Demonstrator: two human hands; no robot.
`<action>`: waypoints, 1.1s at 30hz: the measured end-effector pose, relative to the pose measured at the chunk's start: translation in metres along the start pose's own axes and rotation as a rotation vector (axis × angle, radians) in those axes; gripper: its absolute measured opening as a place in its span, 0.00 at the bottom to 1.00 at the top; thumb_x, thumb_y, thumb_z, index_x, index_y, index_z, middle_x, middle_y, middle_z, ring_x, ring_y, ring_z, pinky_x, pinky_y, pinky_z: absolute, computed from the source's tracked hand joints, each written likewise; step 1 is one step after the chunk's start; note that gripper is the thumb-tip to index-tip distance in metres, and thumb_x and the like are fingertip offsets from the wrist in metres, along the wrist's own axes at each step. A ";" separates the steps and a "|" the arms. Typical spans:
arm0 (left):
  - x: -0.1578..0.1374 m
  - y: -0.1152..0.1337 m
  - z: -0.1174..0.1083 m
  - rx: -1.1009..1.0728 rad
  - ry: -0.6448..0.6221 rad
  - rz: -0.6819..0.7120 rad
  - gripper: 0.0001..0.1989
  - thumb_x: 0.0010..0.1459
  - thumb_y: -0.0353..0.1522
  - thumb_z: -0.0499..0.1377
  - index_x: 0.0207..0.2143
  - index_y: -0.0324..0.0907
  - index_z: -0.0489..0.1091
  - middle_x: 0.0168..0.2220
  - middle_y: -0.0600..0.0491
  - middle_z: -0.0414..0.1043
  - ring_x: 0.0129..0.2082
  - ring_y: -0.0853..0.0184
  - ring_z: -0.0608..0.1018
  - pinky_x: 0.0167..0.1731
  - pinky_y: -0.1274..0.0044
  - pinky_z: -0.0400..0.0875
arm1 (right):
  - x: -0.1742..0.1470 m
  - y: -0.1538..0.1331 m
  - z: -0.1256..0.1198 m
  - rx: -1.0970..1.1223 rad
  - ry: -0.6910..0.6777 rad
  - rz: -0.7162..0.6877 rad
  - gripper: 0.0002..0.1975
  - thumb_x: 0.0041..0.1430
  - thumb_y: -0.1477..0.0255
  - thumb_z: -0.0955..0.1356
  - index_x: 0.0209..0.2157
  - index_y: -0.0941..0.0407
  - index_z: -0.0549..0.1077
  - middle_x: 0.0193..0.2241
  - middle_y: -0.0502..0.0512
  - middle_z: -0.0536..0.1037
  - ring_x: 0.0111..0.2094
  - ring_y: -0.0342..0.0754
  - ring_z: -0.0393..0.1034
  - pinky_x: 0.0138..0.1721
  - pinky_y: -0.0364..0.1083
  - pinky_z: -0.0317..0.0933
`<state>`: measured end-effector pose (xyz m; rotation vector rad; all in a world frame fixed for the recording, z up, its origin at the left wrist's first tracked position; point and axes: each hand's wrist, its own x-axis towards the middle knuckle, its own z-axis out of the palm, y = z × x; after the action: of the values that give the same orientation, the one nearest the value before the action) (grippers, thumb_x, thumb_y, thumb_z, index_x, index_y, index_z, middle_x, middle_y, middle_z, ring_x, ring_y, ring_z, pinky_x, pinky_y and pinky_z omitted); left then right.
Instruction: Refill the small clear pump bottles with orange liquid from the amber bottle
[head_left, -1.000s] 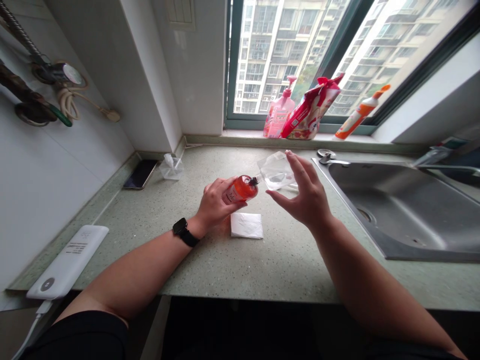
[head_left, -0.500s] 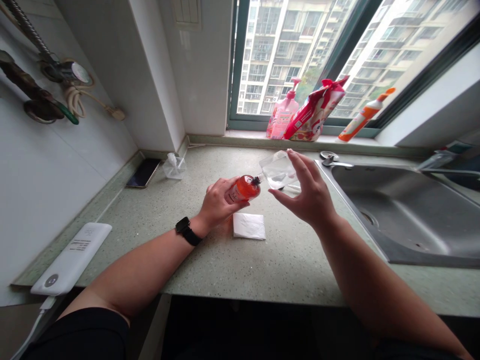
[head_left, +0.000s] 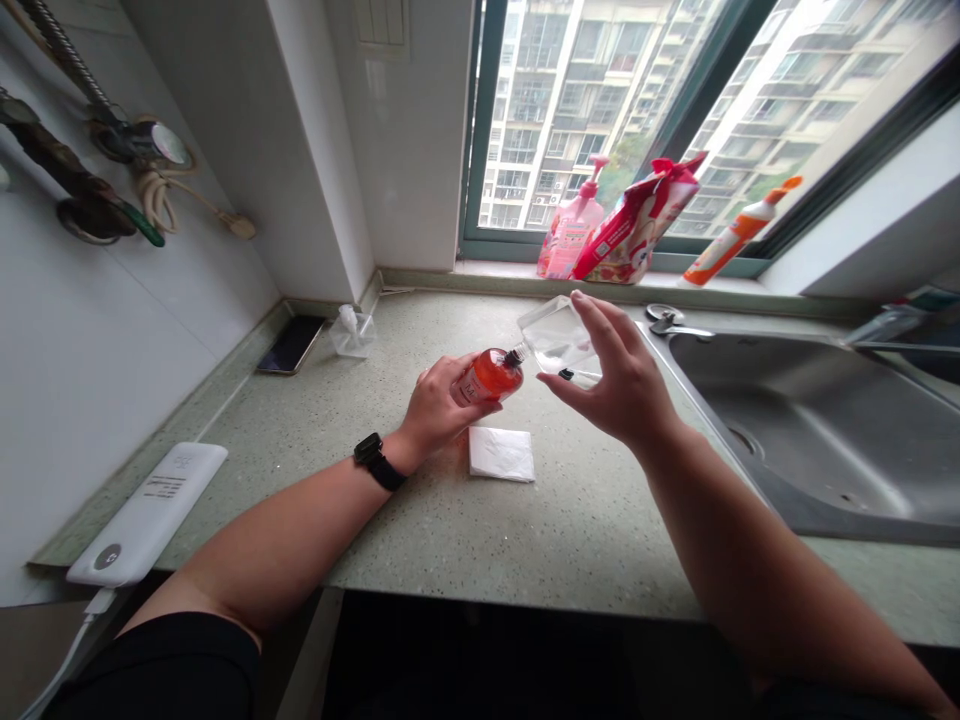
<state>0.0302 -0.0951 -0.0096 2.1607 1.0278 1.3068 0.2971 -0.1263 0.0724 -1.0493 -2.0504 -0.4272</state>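
Note:
My left hand (head_left: 435,402) is wrapped around a tilted clear bottle of orange-red liquid (head_left: 495,376), its black neck pointing up and right. In my right hand (head_left: 630,390) a clear plastic bottle (head_left: 553,332) is gripped between thumb and fingers, tipped so its threaded neck meets the red bottle's neck. Whether the two mouths touch, I cannot tell. Behind the clear bottle, near my right thumb, a small black piece (head_left: 566,374) with a pale stem is partly hidden. A folded white tissue (head_left: 501,455) lies on the counter just below the red bottle.
The speckled counter (head_left: 405,530) borders a steel sink (head_left: 817,430) on the right. At the left are a phone (head_left: 291,344), a small clear container (head_left: 352,330) and a white power bank (head_left: 150,510) with a cable. A pump bottle (head_left: 574,232), red bag (head_left: 641,222) and orange bottle (head_left: 739,238) line the windowsill.
The clear bottle in my right hand has tilted slightly, and more of the black piece behind it shows. The view has shifted a little; both hands keep their grips.

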 end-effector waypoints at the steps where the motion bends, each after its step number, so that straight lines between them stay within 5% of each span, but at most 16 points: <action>1: 0.000 0.000 0.000 -0.003 0.003 -0.002 0.37 0.57 0.49 0.75 0.64 0.47 0.72 0.53 0.46 0.80 0.51 0.55 0.81 0.55 0.61 0.74 | 0.001 0.000 0.000 0.003 0.000 -0.003 0.51 0.61 0.63 0.77 0.78 0.45 0.50 0.70 0.64 0.69 0.66 0.70 0.69 0.65 0.69 0.69; 33: 0.000 -0.005 0.001 -0.064 0.044 -0.049 0.36 0.55 0.48 0.76 0.62 0.47 0.71 0.55 0.46 0.79 0.51 0.56 0.83 0.53 0.62 0.80 | 0.028 -0.006 0.003 0.050 -0.074 -0.055 0.51 0.62 0.68 0.76 0.78 0.44 0.50 0.69 0.64 0.69 0.64 0.68 0.70 0.60 0.69 0.74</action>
<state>0.0298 -0.0920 -0.0132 2.0550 1.0348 1.3515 0.2813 -0.1130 0.0925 -0.9943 -2.1485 -0.3677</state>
